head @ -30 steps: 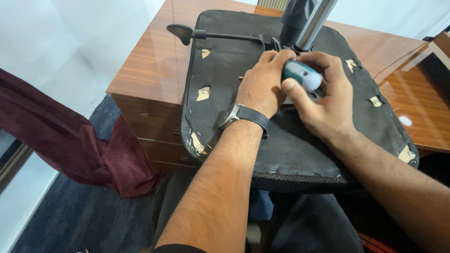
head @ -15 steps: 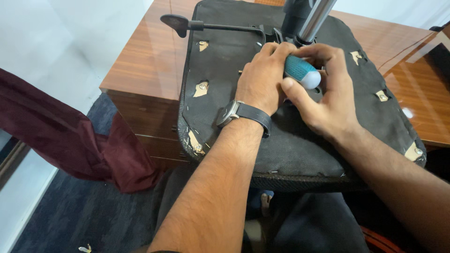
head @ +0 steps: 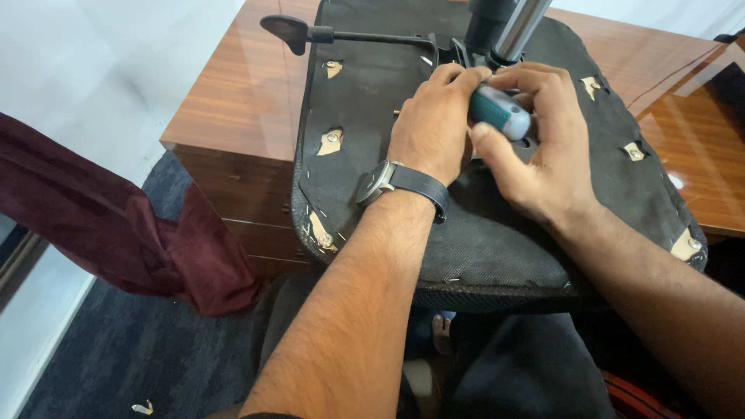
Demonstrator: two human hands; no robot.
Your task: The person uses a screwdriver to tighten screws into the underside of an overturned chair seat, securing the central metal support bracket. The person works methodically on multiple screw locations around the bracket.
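Hands meet at the middle of an upturned chair seat (head: 497, 233) lying across a wooden desk (head: 233, 101). The right hand (head: 535, 155) is closed around a screwdriver handle (head: 500, 111), teal and white, pointing down beside the metal column (head: 508, 27); the left hand (head: 434, 124) curls its fingers against the same handle. That handle looks light, stiff and smooth, best gripped around its thick middle. A dark red cloth (head: 116, 225) hangs beside the desk.
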